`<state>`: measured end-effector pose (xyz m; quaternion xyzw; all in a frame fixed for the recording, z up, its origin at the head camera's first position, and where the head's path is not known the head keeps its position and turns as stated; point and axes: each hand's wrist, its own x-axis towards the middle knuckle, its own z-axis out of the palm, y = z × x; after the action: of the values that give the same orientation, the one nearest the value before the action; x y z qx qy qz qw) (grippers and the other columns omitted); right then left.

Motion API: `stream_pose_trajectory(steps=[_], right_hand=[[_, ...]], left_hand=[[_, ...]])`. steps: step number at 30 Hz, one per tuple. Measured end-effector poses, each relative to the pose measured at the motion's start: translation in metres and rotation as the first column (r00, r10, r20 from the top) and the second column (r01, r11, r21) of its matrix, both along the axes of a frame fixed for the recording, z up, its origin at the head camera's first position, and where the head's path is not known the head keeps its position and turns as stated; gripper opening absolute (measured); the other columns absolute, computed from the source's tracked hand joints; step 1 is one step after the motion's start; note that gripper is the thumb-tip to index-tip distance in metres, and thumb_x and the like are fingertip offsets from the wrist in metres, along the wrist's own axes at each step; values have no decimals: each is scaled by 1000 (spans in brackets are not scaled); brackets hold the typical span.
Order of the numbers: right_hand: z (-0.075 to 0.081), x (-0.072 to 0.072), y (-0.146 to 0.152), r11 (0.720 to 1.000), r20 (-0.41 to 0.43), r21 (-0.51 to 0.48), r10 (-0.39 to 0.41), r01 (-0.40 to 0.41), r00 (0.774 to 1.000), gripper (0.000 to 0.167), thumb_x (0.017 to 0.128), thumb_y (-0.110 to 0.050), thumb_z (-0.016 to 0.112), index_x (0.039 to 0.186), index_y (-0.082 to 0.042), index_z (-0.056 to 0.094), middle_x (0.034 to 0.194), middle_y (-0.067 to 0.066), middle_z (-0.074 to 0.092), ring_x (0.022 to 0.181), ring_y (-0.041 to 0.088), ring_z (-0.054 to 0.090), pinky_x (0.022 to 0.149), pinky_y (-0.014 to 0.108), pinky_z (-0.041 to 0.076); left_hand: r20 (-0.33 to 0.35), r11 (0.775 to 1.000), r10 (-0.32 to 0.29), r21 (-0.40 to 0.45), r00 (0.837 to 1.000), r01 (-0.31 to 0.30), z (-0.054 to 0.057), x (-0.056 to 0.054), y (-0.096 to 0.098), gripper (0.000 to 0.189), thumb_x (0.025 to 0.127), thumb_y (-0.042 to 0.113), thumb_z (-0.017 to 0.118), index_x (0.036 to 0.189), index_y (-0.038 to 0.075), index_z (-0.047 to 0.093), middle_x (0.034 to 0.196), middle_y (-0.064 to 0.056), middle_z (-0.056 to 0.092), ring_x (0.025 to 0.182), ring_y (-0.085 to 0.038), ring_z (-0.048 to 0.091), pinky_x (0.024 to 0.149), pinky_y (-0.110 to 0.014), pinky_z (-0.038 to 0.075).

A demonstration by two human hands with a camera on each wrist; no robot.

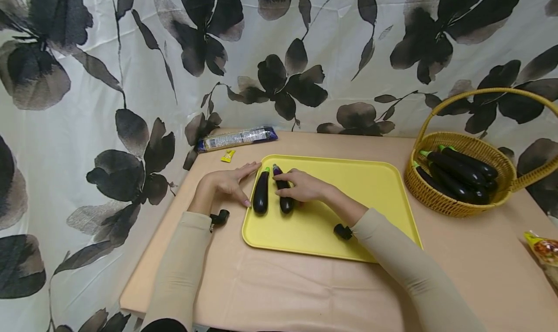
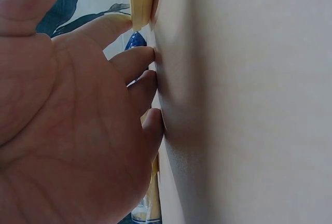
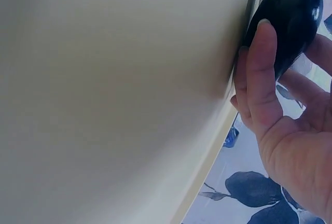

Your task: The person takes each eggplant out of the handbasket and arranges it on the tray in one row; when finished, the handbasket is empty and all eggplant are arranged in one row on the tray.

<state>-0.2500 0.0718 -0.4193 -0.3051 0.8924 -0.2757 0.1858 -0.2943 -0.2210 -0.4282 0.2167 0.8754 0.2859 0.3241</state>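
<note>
Head view, largest first: desk (image 1: 270,288), peach-covered. Yellow tray (image 1: 362,182), rectangular, with raised rim, on desk. Wicker basket (image 1: 429,201), right of tray, with loose eggplants (image 1: 464,172) heaped inside. Right hand (image 1: 301,186), with fingers (image 3: 262,73) curled around the gripped eggplant (image 1: 286,203); location, left part of tray, full contact with tray not certain. Left hand (image 1: 228,182), with fingers loosely extended at the tray's left rim, grasping nothing. Second eggplant (image 1: 260,194), in tray, between left hand and gripped eggplant, stem end away.

Handling, by judgement: moderate weight, firm with slight give, glossy skin probably slippery, liable to bruise; best held around the thick body toward the rounded end, not by the stem.

Only in right wrist view: fingertips pressed along the rounded end's underside. Only in left wrist view: open palm, lower fingertips down on desk. Only in head view: basket and stem ends.
</note>
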Motion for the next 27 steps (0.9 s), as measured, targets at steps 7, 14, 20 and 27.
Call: stream_pose_trajectory(steps=[7, 14, 20, 27], right_hand=[[0, 1, -1, 1000, 0, -4, 25, -25, 1000, 63, 103, -44, 61, 157, -15, 48, 148, 21, 51, 131, 29, 53, 114, 47, 44], [-1, 4, -2, 1000, 15, -19, 23, -23, 1000, 65, 103, -43, 61, 160, -16, 44, 154, 24, 42, 132, 31, 51, 114, 47, 44], [0, 5, -2, 999, 17, -26, 21, -21, 1000, 66, 103, -41, 62, 161, -17, 42, 154, 24, 41, 128, 30, 53, 111, 45, 46], [13, 12, 7, 996, 19, -84, 20, -18, 1000, 68, 102, -43, 64, 161, -17, 41, 157, 21, 36, 100, 21, 65, 89, 37, 57]], left_hand=[[-1, 1000, -10, 6, 1000, 10, -1, 0, 0, 141, 64, 37, 100, 169, 33, 6, 177, -1, -10, 163, -29, -14, 130, -58, -3], [-9, 1000, -15, 10, 1000, 15, -3, 0, 0, 142, 63, 37, 101, 169, 33, 6, 177, -1, -10, 163, -29, -13, 131, -57, -3], [-18, 1000, -20, 4, 1000, 20, -4, 0, 0, 142, 63, 38, 100, 169, 33, 6, 177, -1, -10, 163, -29, -13, 131, -57, -3], [-19, 1000, -11, -3, 1000, 11, -3, 1, -1, 143, 61, 40, 101, 169, 35, 7, 177, 1, -9, 163, -27, -13, 131, -56, -3]])
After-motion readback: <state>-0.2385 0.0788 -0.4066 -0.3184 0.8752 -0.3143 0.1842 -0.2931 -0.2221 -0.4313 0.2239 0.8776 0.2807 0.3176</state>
